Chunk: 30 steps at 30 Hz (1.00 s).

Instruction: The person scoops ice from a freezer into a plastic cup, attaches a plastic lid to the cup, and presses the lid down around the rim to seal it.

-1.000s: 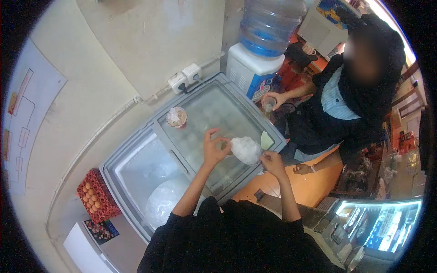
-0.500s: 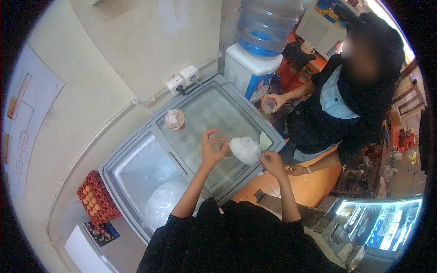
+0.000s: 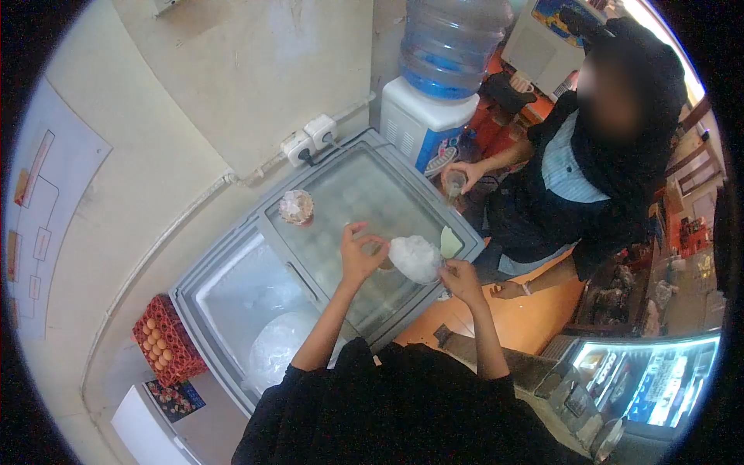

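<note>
My right hand (image 3: 463,280) is closed at the right end of a white icy lump (image 3: 416,258), held over the freezer's glass lid (image 3: 364,194). Whether its fingers grip a handle or a clear bag is not visible. My left hand (image 3: 363,254) is at the lump's left end, thumb and forefinger curled together by its edge. Something brownish and partly hidden shows between that hand and the lump; I cannot make out what it is. Behind the lump, a pale green piece (image 3: 450,242) lies near the lid's right corner.
On the lid's far left stands a container with a pale, crusty top (image 3: 296,207). The freezer's open side holds a large clear bag (image 3: 283,349). Eggs in a red tray (image 3: 174,349) sit at left. A water dispenser (image 3: 426,116) and a person with a clear cup (image 3: 455,183) are at right.
The white lump looks rounder and shorter, as if slightly turned. Both my hands stay almost in place. The other person's cup has shifted slightly left.
</note>
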Available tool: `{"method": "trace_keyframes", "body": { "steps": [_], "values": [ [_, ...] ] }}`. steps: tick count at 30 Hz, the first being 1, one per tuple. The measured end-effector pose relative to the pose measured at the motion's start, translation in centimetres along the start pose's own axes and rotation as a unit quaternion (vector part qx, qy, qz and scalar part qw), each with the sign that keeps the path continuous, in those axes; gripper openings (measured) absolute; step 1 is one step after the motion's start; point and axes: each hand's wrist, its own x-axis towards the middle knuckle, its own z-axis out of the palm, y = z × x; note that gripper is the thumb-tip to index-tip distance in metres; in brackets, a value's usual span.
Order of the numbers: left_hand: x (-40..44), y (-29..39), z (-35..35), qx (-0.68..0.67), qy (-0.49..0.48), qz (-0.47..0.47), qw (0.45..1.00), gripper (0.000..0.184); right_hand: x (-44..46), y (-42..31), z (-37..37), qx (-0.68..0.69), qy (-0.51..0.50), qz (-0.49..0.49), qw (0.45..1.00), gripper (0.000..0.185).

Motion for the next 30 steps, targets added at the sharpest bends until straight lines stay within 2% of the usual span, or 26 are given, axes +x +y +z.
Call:
{"method": "trace_keyframes", "body": {
  "steps": [2,6,12,14,18,20,24,26,30],
  "values": [
    [0.1,0.6,-0.3,0.001,-0.005,0.001,1.0,0.018,0.2,0.8,0.2,-0.002,0.007,-0.027,1.0,0.021],
    [0.1,0.6,-0.2,0.015,-0.014,0.005,1.0,0.017,0.3,0.6,0.2,0.014,0.0,-0.01,1.0,0.02],
    [0.3,-0.5,0.0,-0.003,-0.03,-0.013,0.999,0.015,0.3,0.1,0.0,-0.044,-0.007,-0.011,0.999,0.02],
    [0.3,-0.8,0.0,-0.002,-0.031,-0.009,0.999,0.015,0.1,-0.6,-0.1,0.002,0.001,0.002,1.0,0.031],
    [0.2,-1.2,0.3,0.018,-0.015,0.0,1.0,0.012,0.0,-1.1,-0.4,0.003,-0.01,0.016,1.0,0.03],
    [0.1,-1.0,0.1,0.026,-0.012,0.003,1.0,0.011,-0.1,-1.6,-0.5,-0.031,0.009,-0.032,0.999,0.022],
    [0.0,-0.1,-0.3,0.04,0.009,0.007,0.999,0.013,0.0,-1.5,-0.6,-0.059,0.01,-0.025,0.998,0.023],
    [-0.1,0.0,-0.5,0.059,0.016,0.019,0.998,0.012,-0.1,-1.3,-0.4,0.005,0.007,0.005,1.0,0.03],
    [0.0,0.3,-0.8,0.071,-0.007,0.033,0.997,0.009,-0.1,-1.7,-0.7,-0.012,-0.001,0.01,1.0,0.03]
  ]
}}
